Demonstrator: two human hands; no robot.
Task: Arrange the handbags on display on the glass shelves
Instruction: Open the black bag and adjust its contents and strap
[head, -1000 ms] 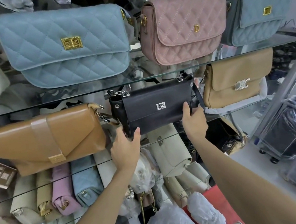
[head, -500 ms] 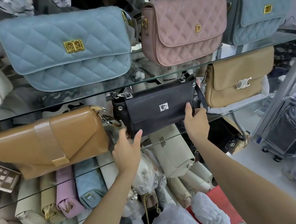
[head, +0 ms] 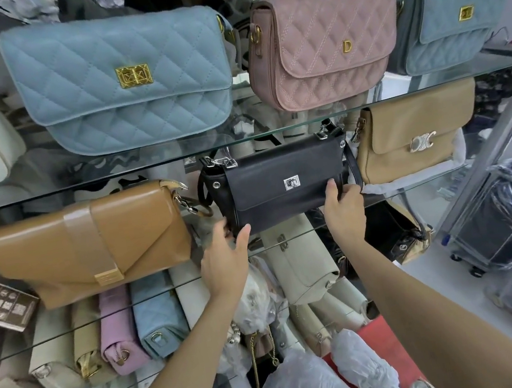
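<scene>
A smooth black leather bag (head: 280,187), rectangular with a silver turn-lock on its flap, stands upright on the middle glass shelf (head: 413,185), front facing out and long axis running along the shelf edge. The left hand (head: 225,261) pinches its lower left corner between thumb and fingers, and the right hand (head: 345,210) curls its fingers round the lower right corner. It sits between a glossy tan envelope bag (head: 86,245) and a matte beige bag (head: 412,137), narrow gaps either side, close under the upper shelf carrying quilted blue (head: 121,81) and pink (head: 325,47) bags.
</scene>
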